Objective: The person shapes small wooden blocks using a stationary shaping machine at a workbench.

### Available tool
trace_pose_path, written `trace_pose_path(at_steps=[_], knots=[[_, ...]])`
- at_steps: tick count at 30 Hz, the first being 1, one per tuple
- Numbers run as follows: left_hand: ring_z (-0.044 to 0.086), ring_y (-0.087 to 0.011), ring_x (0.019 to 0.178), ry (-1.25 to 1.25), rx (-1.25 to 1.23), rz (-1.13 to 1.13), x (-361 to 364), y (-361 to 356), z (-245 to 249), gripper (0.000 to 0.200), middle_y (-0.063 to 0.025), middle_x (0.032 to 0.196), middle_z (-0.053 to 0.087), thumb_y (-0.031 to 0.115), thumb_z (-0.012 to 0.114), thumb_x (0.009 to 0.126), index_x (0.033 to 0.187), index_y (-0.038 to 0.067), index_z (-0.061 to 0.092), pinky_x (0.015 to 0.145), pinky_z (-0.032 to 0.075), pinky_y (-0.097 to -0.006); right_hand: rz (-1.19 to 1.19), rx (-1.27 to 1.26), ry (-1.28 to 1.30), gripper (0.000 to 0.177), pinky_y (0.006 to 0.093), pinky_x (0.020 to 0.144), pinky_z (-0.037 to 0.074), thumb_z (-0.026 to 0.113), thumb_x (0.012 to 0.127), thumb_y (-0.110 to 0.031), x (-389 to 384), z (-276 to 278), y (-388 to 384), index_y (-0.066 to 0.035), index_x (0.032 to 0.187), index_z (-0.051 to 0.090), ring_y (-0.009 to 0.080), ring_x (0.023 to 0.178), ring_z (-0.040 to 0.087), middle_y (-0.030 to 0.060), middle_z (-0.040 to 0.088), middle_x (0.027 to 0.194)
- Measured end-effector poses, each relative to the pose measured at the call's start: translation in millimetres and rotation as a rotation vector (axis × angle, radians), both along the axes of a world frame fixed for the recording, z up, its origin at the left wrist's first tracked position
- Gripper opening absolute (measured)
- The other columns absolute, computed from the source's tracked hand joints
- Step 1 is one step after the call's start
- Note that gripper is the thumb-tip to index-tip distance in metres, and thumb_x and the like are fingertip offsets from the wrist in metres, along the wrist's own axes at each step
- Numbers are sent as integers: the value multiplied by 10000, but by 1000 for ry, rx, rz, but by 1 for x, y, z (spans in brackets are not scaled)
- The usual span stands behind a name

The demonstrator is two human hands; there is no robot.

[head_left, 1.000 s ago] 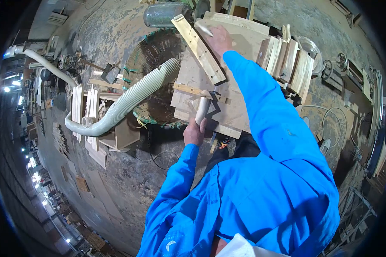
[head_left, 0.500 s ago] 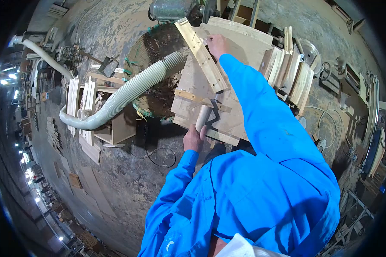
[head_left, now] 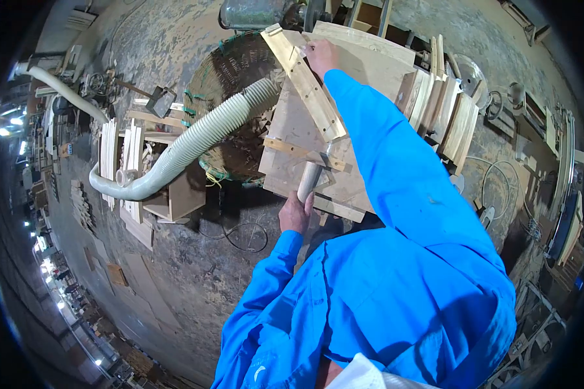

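Note:
My left hand point(head_left: 294, 212) is closed around the near end of a pale, rounded wooden piece point(head_left: 310, 179). The far end of that piece meets a narrow wooden strip point(head_left: 291, 148) lying across the worn board tabletop point(head_left: 363, 84). My right hand point(head_left: 322, 57) is at the far side of the board, with fingers bent against the edge of a long wooden bar point(head_left: 307, 84) that has dark holes along it. Something small and whitish shows at those fingertips; I cannot make out what it is.
A ribbed hose point(head_left: 207, 126) runs into a wicker basket point(head_left: 204, 84) of wood scraps left of the board. Wooden pieces point(head_left: 438, 107) stand stacked at the right. A green motor point(head_left: 253, 13) sits beyond, and a cable loop point(head_left: 246, 238) lies on the floor.
My right hand has moved away from me and left, up to the holed bar. The dark angular shape beside the rounded piece no longer shows. My left hand keeps its hold.

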State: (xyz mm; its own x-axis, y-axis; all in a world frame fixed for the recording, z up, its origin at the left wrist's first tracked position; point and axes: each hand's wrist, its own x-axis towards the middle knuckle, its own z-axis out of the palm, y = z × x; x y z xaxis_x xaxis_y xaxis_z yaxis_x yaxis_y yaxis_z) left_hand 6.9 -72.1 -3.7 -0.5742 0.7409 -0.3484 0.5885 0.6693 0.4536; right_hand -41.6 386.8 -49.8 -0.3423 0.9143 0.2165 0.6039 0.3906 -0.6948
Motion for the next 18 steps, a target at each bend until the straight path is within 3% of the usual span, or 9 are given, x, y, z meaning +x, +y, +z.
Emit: trace_pose_path(at_steps=[4,18], knots=[[715,-454,803,-17,-26,8,1,30,0,477,-240,812,711,500,647,1010,1001,26,592,700,560,-542,-28,-85,22,236,507,894,551,718,931,-320,2,0,26,-128,1001,836,409,1000,697,209,752,1036],[712,-453,790,52,20,1,3,95,3,476,-239,823,712,496,650,1009,986,25,580,698,560,-544,-24,126,-43,241,504,869,563,696,932,-308,-11,-16,103,-117,979,835,404,942,716,175,767,1018]])
